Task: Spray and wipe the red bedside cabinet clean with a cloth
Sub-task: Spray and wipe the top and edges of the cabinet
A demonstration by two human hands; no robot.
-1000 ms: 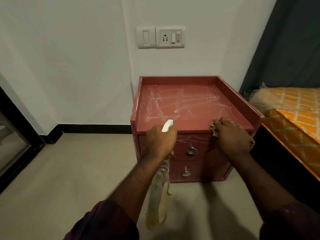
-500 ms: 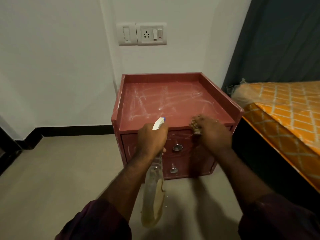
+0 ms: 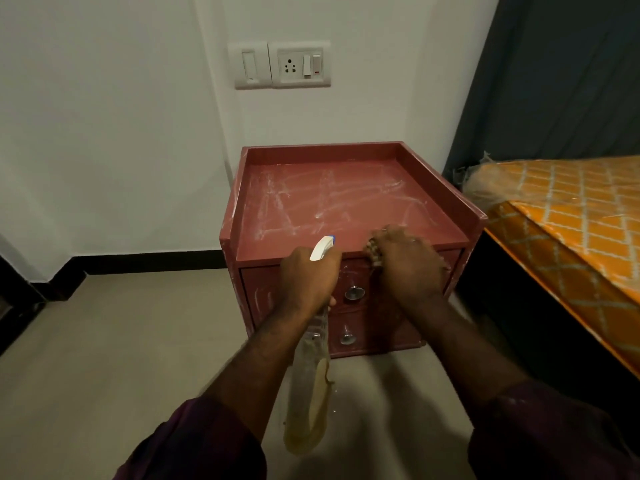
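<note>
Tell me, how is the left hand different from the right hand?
The left hand grips a spray bottle, but the right hand holds a cloth. The left hand is up in front of the drawers, while the right hand sits on the front edge of the red cabinet top. Both hands reach toward the cabinet, and both arms have purple sleeves.

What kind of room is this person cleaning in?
Most likely a bedroom: a bed with an orange cover stands beside the red cabinet, a dark curtain hangs behind it, and a socket is on the wall.
</note>
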